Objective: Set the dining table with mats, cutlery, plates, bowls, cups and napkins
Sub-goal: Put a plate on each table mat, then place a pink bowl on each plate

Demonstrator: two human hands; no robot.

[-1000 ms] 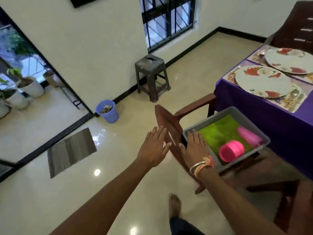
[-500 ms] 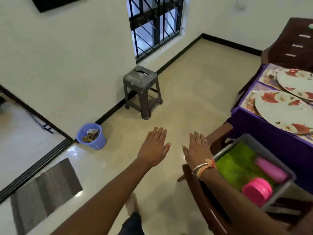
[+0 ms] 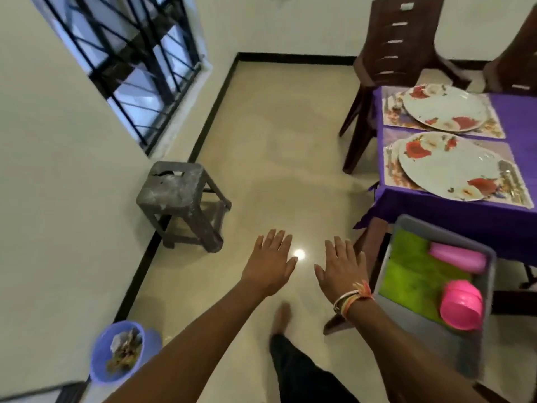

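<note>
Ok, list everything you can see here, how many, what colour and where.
table: one, purple cloth, right side
mats: two, floral, on the table
plates: two, white with red flowers, one per mat
cutlery: count unclear, silver, on the near mat
tray: one, grey, on a chair beside the table
cloths: seemingly two, green, in the tray
cups: count unclear, pink, lying in the tray
bowls: count unclear, pink, stacked in the tray
chairs: three, brown, two behind the table, one under the tray
stool: one, grey, by the wall
bin: one, blue, lower left
left hand: one, open, empty, over the floor
right hand: one, open, empty, beside the tray
</note>
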